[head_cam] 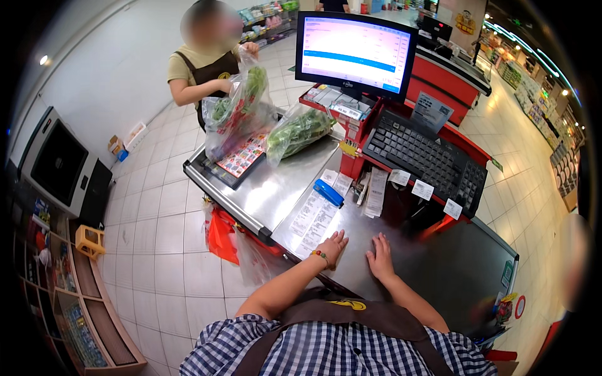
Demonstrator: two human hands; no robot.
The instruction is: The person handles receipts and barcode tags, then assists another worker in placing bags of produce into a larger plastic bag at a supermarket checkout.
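My left hand (pixel 333 250), with a beaded bracelet (pixel 320 256) at the wrist, rests flat on the metal checkout counter (pixel 355 270), fingers spread. Just left of its fingertips lie long printed receipts (pixel 315 218), with a blue stapler (pixel 328 192) on top. My right hand (pixel 381 257) lies on the same counter, a short gap from the left, fingers slightly apart and holding nothing. Beyond my right hand, a black keyboard (pixel 418 150) sits on a red stand (pixel 350 164) hung with small white labels (pixel 422 189). A lit monitor (pixel 355 54) stands behind it.
Across the counter, a person in a brown apron (pixel 221 77) holds a clear plastic bag of vegetables (pixel 240 108). Another bag of leafy greens (pixel 301 131) lies by a printed flyer (pixel 242 160). Plastic bags (pixel 223 237) hang off the counter's left side. A yellow stool (pixel 89 240) stands at left.
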